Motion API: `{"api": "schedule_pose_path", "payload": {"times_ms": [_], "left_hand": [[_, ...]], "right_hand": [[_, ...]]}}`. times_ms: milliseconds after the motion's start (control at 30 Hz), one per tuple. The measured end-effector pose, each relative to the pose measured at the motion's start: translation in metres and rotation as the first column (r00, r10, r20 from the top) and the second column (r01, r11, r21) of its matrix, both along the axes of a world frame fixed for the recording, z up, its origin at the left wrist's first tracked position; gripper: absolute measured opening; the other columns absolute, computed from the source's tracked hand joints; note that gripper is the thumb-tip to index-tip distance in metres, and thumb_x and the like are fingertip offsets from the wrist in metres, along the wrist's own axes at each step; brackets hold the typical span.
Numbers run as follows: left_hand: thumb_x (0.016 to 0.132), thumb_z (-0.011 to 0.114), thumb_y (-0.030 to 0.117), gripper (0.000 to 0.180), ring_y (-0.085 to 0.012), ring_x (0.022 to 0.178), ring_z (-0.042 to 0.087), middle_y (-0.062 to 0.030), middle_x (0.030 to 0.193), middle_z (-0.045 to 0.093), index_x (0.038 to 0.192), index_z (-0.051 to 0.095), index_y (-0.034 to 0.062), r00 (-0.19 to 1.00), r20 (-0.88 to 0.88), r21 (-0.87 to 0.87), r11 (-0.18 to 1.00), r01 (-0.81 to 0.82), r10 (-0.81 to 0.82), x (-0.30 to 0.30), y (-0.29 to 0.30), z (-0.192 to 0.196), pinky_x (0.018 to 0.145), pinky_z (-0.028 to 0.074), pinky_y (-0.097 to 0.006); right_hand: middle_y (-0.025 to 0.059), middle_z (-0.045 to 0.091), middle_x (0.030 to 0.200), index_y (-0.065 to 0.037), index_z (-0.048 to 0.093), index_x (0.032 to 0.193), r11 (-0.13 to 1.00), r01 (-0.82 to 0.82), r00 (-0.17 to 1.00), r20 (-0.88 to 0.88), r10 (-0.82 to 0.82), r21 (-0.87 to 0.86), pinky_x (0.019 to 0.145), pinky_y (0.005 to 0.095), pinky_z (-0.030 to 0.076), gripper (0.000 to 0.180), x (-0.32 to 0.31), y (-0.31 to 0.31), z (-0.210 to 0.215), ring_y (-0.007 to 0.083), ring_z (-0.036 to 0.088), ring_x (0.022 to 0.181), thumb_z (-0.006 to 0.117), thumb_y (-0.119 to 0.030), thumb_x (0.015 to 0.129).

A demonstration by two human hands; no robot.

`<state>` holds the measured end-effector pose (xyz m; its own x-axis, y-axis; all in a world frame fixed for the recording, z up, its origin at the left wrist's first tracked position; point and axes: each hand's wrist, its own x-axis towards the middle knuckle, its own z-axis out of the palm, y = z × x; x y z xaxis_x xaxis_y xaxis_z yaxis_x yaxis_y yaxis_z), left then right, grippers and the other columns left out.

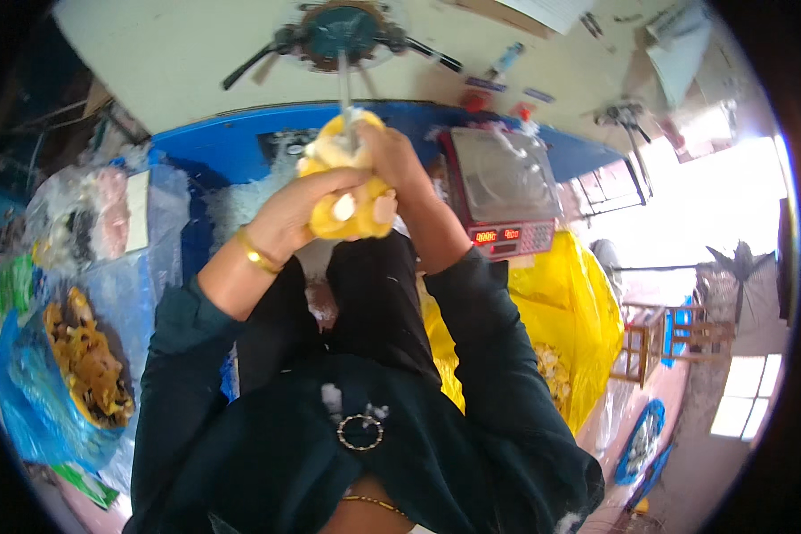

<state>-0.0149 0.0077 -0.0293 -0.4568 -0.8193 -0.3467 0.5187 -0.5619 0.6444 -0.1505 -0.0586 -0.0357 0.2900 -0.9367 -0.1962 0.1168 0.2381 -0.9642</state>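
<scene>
Both my hands are raised in front of me around a soft yellow lump [345, 218] that looks like a filled bag or a piece of fruit. My left hand [307, 206], with a gold bangle on its wrist, cups the lump from the left and below. My right hand [392, 156] grips its top right side. A clear thin strip or tube [345, 89] rises from the top of the lump toward the green machine [343, 31] overhead.
A steel-topped electronic scale [498, 182] with a red display stands on the blue table [231, 142] to the right. A large yellow bag [570, 311] lies lower right. At left sit a blue-lined bin of brownish-yellow pieces [84, 360] and clear plastic bags [80, 218].
</scene>
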Motion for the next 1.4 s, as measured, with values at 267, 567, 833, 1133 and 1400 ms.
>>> {"api": "schedule_pose_path", "payload": {"times_ms": [267,567,833,1133,1400], "left_hand": [[0.094,0.057,0.034,0.035,-0.0232,0.101,0.063,-0.0138,0.106,0.065,0.111,0.057,0.0031,0.981,0.191,0.086,0.996,0.023,-0.039,0.028,0.043,-0.027,0.083,0.054,-0.041],[0.096,0.053,0.026,0.024,-0.0175,0.089,0.065,-0.0107,0.098,0.067,0.102,0.061,0.0041,0.974,0.224,0.120,0.992,-0.049,0.021,0.042,0.060,-0.057,0.072,0.055,-0.029],[0.096,0.053,0.025,0.022,-0.0148,0.087,0.064,-0.0067,0.097,0.067,0.105,0.062,0.0071,0.957,0.284,0.198,0.972,-0.125,0.066,0.062,0.097,-0.096,0.070,0.054,-0.026],[0.096,0.053,0.024,0.022,-0.0147,0.085,0.064,-0.0075,0.097,0.067,0.105,0.063,0.0060,0.964,0.240,0.216,0.962,-0.165,0.112,0.053,0.116,-0.108,0.070,0.053,-0.025],[0.094,0.055,0.023,0.019,-0.0135,0.086,0.063,-0.0055,0.095,0.067,0.098,0.063,0.0067,0.956,0.290,0.195,0.975,-0.106,0.046,0.039,0.121,-0.109,0.075,0.051,-0.028]], "right_hand": [[0.0195,0.069,0.093,0.003,0.067,0.097,0.866,0.476,0.694,-0.540,-0.476,-0.152,0.077,0.0377,0.053,0.050,-0.214,-0.081,-0.116,0.0249,0.067,0.093,0.051,-0.043,0.092],[0.0250,0.060,0.110,-0.006,0.054,0.124,0.899,0.143,-0.070,-0.911,-0.407,-0.413,0.092,0.0459,0.045,0.045,-0.312,-0.037,-0.131,0.0403,0.057,0.107,0.049,-0.034,0.090],[0.0167,0.040,0.140,-0.011,0.041,0.134,0.818,0.079,-0.049,-0.822,-0.568,-0.570,0.093,0.0417,0.046,0.066,-0.340,0.057,-0.117,0.0361,0.054,0.114,0.068,-0.011,0.074],[0.0090,0.053,0.129,-0.015,0.054,0.125,0.755,-0.338,0.188,-0.826,-0.531,-0.562,0.091,0.0404,0.047,0.049,-0.329,-0.004,-0.143,0.0336,0.056,0.111,0.057,-0.017,0.077],[0.0126,0.051,0.121,-0.012,0.065,0.108,0.787,-0.523,0.035,-0.931,-0.364,-0.327,0.080,0.0443,0.052,0.040,-0.252,0.018,-0.085,0.0334,0.058,0.102,0.069,-0.031,0.073]]}}
